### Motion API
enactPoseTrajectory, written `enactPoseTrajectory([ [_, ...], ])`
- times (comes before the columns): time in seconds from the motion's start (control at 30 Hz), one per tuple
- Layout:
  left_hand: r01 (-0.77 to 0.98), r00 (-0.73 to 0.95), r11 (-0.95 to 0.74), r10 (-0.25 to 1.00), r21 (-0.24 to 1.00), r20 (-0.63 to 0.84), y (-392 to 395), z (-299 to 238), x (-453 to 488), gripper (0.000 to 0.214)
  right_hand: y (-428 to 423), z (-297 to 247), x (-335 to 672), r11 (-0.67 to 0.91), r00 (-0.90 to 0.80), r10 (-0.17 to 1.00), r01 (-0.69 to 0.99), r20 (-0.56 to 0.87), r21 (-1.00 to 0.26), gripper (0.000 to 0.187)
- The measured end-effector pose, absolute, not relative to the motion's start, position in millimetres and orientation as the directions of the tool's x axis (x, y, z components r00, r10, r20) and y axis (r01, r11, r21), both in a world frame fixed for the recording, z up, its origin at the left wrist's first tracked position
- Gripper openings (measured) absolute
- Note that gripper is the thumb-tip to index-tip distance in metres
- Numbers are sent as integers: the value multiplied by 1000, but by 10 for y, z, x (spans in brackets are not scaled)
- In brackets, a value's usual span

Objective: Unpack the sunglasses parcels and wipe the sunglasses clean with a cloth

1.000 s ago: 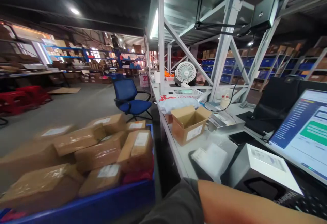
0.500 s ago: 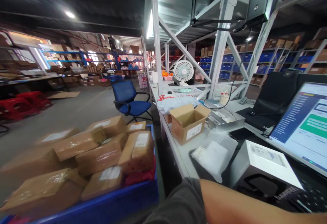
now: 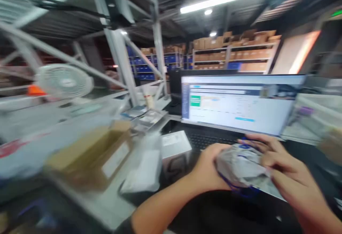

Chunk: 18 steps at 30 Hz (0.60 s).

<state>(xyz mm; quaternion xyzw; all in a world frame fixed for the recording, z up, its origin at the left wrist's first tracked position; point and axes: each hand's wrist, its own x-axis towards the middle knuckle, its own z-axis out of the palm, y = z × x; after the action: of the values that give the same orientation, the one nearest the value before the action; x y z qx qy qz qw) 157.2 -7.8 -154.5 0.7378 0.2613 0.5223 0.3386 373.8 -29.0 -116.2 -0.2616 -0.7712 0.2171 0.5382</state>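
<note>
Both my hands are at a greyish-white crumpled bag point(image 3: 242, 164) with dark blue cord-like lines around it, held above the desk in front of the monitor. My left hand point(image 3: 210, 168) wraps around its left side. On the other side, my right hand point(image 3: 284, 166) has its fingers bent and pinching at the bag's right edge. What is inside the bag cannot be seen. Behind my left hand lies a keyboard point(image 3: 207, 141). To the left of it, a white box point(image 3: 175, 145) with a label and black sides stands on the desk.
An open cardboard box point(image 3: 107, 159) and a clear plastic bag point(image 3: 144, 166) lie left on the table. A lit monitor point(image 3: 240, 102) stands behind my hands. At far left are a fan point(image 3: 65, 81) and metal uprights point(image 3: 120, 63). Boxes on racks point(image 3: 213, 45) fill the background.
My view has swung right, away from the blue bin of parcels and the chair, to the monitor. Both hands and the crumpled bag are now in sight; before, only one arm showed.
</note>
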Motion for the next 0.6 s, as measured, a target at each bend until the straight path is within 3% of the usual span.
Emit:
enactPoseTrajectory([
  [0.17,223,136,-713,698,665,703,10,-1554,1545,61,-268,-1033,3877,796,-302,519,510,800,-324,28],
  [0.3,364,54,-728,639,581,767,49,-1590,1533,60,-403,-977,3856,729,-195,528,604,827,-323,27],
  [0.47,520,10,-778,417,351,909,76,-1692,1582,63,-505,-1019,3626,624,-211,591,732,779,-275,9],
  [0.6,582,-110,-712,410,393,906,73,-1731,1616,55,-510,-1097,3479,671,-230,486,716,843,-192,15],
])
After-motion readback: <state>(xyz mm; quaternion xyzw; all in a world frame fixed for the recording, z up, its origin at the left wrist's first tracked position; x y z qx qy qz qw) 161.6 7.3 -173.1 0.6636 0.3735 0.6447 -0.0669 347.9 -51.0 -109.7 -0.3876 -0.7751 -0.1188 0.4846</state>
